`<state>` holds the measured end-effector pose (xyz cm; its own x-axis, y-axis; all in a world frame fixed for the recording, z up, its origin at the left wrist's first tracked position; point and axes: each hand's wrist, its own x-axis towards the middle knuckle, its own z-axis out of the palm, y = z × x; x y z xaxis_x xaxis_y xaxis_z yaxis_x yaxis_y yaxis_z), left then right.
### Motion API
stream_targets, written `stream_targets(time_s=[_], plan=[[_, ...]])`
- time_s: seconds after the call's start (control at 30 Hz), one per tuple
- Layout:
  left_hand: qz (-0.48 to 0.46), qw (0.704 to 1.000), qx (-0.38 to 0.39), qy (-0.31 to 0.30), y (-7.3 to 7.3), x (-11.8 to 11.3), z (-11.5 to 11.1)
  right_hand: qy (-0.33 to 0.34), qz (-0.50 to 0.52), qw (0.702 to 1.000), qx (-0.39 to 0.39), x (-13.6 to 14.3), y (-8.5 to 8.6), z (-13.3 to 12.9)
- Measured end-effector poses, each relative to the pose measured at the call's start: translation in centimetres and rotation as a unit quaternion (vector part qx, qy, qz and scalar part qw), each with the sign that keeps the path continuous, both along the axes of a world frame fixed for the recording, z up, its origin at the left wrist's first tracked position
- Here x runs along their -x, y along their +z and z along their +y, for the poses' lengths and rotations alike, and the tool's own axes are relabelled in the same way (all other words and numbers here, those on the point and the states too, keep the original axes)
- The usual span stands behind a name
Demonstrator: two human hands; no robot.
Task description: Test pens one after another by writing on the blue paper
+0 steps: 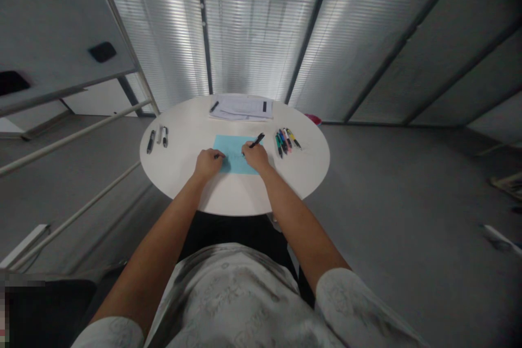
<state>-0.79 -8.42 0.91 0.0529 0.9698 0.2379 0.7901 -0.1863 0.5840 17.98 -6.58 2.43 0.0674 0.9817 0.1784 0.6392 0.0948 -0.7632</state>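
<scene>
A light blue sheet (pixel 238 165) lies on the white round table (pixel 236 198), with faint marks near its middle. My right hand (pixel 255 156) is closed round a black pen (pixel 258 140) over the right part of the sheet, its tip end low near the paper. At the sheet's left edge my left hand (pixel 207 164) is closed on a small dark object (pixel 217 156), which looks like a pen cap. Several coloured pens (pixel 285 141) lie to the right of the sheet.
A stack of white papers (pixel 240 107) with dark items on it lies at the table's far edge. Several markers (pixel 158 137) are at the left. Beyond the table are glass panels with blinds (pixel 248 38). A whiteboard frame (pixel 122 27) stands at the left.
</scene>
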Motion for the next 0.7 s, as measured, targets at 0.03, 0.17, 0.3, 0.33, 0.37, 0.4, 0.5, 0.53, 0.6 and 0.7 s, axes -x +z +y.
stream_targets(time_s=[0.03,0.17,0.3,0.33,0.37,0.4,0.5,0.53,0.6,0.7], plan=[[-0.001,1.000,-0.002,-0.002,0.0,0.0,0.0,0.002,0.021,1.000,-0.002,-0.1,0.0,0.1],[-0.002,1.000,-0.001,0.001,0.0,0.0,0.0,0.024,0.122,0.992,-0.003,-0.4,-0.3,0.6],[-0.003,1.000,0.006,0.008,0.2,-0.1,-0.1,0.008,0.225,0.974,-0.005,-0.1,-0.7,1.3],[-0.003,1.000,0.010,0.008,0.3,-0.1,-0.1,-0.004,0.242,0.970,-0.001,-0.1,-0.7,1.5],[-0.002,1.000,0.014,0.008,0.3,-0.1,-0.2,-0.016,0.256,0.967,0.007,0.0,-0.8,1.6],[-0.002,1.000,0.015,0.007,0.3,-0.1,-0.2,-0.025,0.265,0.964,0.015,0.1,-0.8,1.6],[-0.004,1.000,0.012,0.005,0.2,-0.1,-0.1,-0.030,0.279,0.959,0.029,0.2,-0.8,1.6],[-0.004,1.000,0.009,0.004,0.1,0.0,-0.1,-0.025,0.281,0.959,0.026,0.2,-0.8,1.5],[-0.005,1.000,0.003,0.004,0.0,0.0,0.0,-0.014,0.285,0.958,0.015,0.2,-0.7,1.3],[-0.006,1.000,0.000,0.003,0.0,0.0,0.0,0.004,0.291,0.957,0.007,0.2,-0.5,1.2]])
